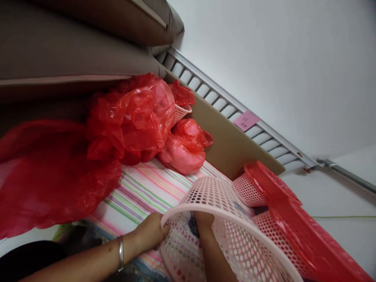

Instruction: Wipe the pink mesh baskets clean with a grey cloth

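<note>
A pale pink plastic basket with round holes [211, 196] lies tipped on its side, its mouth turned toward me. My left hand [155, 232], with a silver bangle at the wrist, is closed round the basket's rim at the left. My right hand [203, 220] reaches in through the mouth, and the upper rim hides its fingers. Right beside it, inside the basket, is a small dark bluish bundle [192, 226], too unclear to name. Whether the right hand grips that bundle I cannot tell.
Red plastic bags [138, 121] pile up at the left, and a smaller tied bag [185, 150] sits beside them. More pink baskets [249, 190] with red plastic over them stand at the right. Striped cloth [141, 184] lies underneath. Behind runs a metal rail [217, 98] with a pink note [246, 120].
</note>
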The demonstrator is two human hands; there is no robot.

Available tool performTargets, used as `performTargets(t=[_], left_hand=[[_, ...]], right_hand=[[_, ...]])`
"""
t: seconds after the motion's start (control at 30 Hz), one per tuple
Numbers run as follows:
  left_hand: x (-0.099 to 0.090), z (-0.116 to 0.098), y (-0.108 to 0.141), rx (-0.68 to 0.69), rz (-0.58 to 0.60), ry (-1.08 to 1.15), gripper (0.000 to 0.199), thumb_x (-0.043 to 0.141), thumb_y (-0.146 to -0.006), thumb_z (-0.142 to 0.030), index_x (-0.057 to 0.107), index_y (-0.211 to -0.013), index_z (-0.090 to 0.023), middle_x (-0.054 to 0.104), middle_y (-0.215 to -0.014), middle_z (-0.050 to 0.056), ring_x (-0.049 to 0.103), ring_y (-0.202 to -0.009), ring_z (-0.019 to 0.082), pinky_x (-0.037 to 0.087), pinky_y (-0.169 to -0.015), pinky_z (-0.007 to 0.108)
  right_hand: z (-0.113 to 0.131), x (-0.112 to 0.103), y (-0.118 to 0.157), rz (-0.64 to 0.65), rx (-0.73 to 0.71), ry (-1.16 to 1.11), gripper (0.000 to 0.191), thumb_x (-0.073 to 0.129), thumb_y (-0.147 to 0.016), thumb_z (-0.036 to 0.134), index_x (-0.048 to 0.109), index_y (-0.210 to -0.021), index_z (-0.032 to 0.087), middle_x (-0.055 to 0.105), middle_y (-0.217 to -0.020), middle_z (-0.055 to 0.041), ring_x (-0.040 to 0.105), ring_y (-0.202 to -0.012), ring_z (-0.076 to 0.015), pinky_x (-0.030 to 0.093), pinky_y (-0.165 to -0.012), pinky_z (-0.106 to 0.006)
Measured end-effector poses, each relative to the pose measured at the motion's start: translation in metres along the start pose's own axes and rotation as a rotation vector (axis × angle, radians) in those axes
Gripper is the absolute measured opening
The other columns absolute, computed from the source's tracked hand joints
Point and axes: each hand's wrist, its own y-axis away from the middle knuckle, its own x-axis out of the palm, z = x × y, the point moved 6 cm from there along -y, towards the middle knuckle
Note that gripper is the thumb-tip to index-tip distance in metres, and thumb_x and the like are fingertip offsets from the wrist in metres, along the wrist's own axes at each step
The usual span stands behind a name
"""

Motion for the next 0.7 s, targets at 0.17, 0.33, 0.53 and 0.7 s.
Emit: performTargets(t=[0.17, 0.33, 0.53, 0.7], left_hand=[[-0.004, -0.007, -0.001, 0.031, -0.034, -0.067, 0.031, 0.041, -0.080, -0.031, 0.065, -0.074, -0.013, 0.064, -0.061, 0.006, 0.062, -0.054, 0.018, 0.040, -0.046, 0.022], [-0.012, -0.018, -0.001, 0.100, -0.086, -0.142, 0.032, 0.042, -0.080, -0.032, 0.067, -0.074, -0.013, 0.068, -0.068, 0.007, 0.063, -0.065, 0.019, 0.040, -0.055, 0.024], [-0.014, -0.024, 0.002, 0.130, -0.113, -0.193, 0.031, 0.041, -0.080, -0.028, 0.069, -0.077, -0.014, 0.070, -0.071, 0.007, 0.064, -0.067, 0.019, 0.038, -0.055, 0.023], [-0.014, -0.028, 0.005, 0.149, -0.120, -0.259, 0.029, 0.043, -0.079, -0.025, 0.070, -0.080, -0.016, 0.072, -0.075, 0.007, 0.065, -0.070, 0.019, 0.038, -0.061, 0.025]], right_hand=[[-0.012, 0.002, -0.006, 0.018, 0.014, -0.002, 0.029, 0.053, -0.089, 0.035, 0.058, -0.112, 0.018, 0.058, -0.120, -0.0079, 0.056, -0.107, -0.0206, 0.045, -0.091, -0.039], [-0.010, 0.000, 0.024, 0.026, -0.029, 0.009, 0.035, 0.046, -0.085, 0.026, 0.058, -0.116, 0.014, 0.061, -0.119, -0.0135, 0.055, -0.113, -0.0262, 0.042, -0.092, -0.034], [-0.009, 0.024, 0.132, 0.014, -0.241, -0.097, 0.048, 0.045, -0.077, 0.018, 0.053, -0.123, 0.011, 0.060, -0.119, -0.0148, 0.054, -0.113, -0.0249, 0.039, -0.098, -0.034], [-0.016, 0.038, 0.172, 0.041, -0.285, -0.159, 0.051, 0.046, -0.076, 0.020, 0.051, -0.126, 0.012, 0.058, -0.120, -0.0140, 0.053, -0.113, -0.0257, 0.042, -0.096, -0.035]])
